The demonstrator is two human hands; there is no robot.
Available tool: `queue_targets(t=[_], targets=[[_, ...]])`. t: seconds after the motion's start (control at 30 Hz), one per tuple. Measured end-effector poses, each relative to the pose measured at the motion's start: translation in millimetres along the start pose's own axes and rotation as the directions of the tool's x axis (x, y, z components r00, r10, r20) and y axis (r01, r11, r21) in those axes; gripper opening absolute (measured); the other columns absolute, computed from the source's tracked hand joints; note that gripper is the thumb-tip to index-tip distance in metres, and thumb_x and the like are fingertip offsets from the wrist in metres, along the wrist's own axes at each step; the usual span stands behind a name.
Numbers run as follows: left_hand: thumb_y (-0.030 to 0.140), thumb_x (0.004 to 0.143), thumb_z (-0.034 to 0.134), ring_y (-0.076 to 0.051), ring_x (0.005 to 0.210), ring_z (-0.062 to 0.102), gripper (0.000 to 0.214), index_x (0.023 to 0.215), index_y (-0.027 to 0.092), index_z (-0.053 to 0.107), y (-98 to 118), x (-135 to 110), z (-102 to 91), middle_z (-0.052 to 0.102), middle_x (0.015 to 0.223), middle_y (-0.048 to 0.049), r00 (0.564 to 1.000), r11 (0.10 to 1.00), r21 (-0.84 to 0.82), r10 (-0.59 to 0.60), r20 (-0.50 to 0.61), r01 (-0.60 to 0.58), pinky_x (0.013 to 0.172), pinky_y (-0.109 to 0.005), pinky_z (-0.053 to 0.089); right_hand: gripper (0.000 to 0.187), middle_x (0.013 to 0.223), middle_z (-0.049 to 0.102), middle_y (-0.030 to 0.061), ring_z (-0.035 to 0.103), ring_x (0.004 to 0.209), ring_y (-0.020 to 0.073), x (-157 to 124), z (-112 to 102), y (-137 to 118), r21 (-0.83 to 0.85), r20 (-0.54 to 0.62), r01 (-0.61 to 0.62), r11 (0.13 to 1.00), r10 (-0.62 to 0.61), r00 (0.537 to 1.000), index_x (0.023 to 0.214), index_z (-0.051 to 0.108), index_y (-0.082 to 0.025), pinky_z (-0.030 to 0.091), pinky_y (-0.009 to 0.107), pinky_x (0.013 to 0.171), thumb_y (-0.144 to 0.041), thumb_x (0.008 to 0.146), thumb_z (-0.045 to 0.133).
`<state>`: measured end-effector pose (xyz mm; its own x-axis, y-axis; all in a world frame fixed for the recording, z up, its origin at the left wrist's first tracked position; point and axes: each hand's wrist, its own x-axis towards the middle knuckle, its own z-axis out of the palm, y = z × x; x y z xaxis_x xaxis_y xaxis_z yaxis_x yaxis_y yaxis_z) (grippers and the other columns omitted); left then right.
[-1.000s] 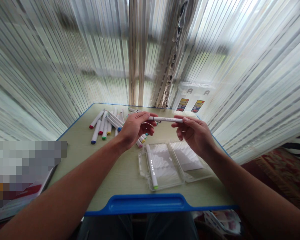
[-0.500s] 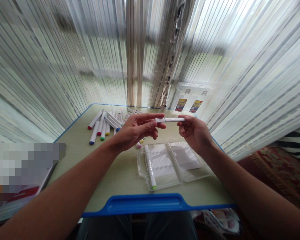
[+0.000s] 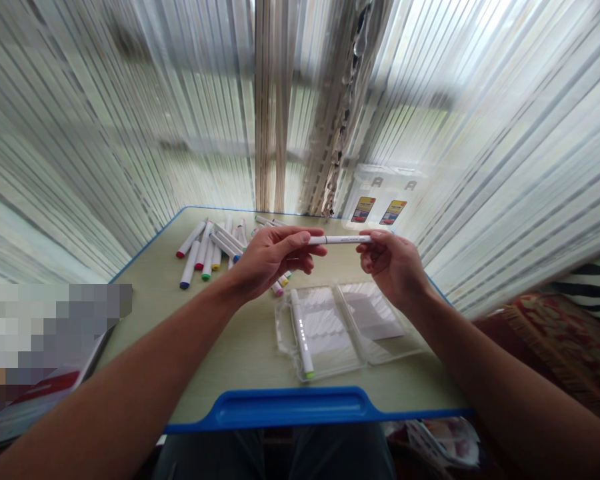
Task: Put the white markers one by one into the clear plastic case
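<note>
Above the bench (image 3: 245, 347) and the open clear plastic case (image 3: 330, 330), the left hand (image 3: 273, 259) and right hand (image 3: 395, 263) pinch a white marker (image 3: 343, 239) near opposite ends. Just rolled, it shows different printing, remaining outside the case.

Slanting inward and forward with left forearm (image 3: 165, 350) and right forearm (image 3: 485, 360), both bare. Pinching with left hand (image 3: 273, 259) between thumb (image 3: 297, 239) and fingers (image 3: 315, 232), pointing its fingertips toward right hand (image 3: 393, 262), loosely bending lower fingers. Pinching with right hand too, curling lower fingers palmward; holding both hands level and apart.
</note>
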<state>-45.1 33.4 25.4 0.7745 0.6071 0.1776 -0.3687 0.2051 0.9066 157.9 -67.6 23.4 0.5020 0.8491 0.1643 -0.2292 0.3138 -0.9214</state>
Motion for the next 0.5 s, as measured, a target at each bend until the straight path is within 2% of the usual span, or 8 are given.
queue_targets(t=[0.2,0.5], targets=[[0.026,0.076,0.083,-0.011,0.059,0.067,0.031,0.101,0.008,0.078,0.3,-1.1,-0.2,0.079,0.084,-0.0115,0.998,0.995,0.094,-0.014,-0.063,0.02,0.062,-0.025,0.055,0.01,0.059,0.071,0.0045,0.054,0.039,0.0088,-0.6,1.5,0.7,-0.008,-0.004,0.035,0.999,-0.035,0.999,0.077,0.075,-0.013,0.039,0.02,0.037,-0.023,0.074,0.072],[0.025,0.075,0.084,-0.009,0.057,0.066,0.027,0.095,0.008,0.078,-2.1,0.9,-3.9,0.078,0.08,-0.009,0.995,0.987,0.156,-0.025,-0.094,0.04,0.06,-0.023,0.054,0.01,0.06,0.072,0.0049,0.055,0.039,0.0091,-2.0,2.0,1.2,-0.032,0.036,0.081,0.996,-0.079,0.996,0.075,0.076,-0.014,0.039,0.02,0.036,-0.024,0.075,0.074]])
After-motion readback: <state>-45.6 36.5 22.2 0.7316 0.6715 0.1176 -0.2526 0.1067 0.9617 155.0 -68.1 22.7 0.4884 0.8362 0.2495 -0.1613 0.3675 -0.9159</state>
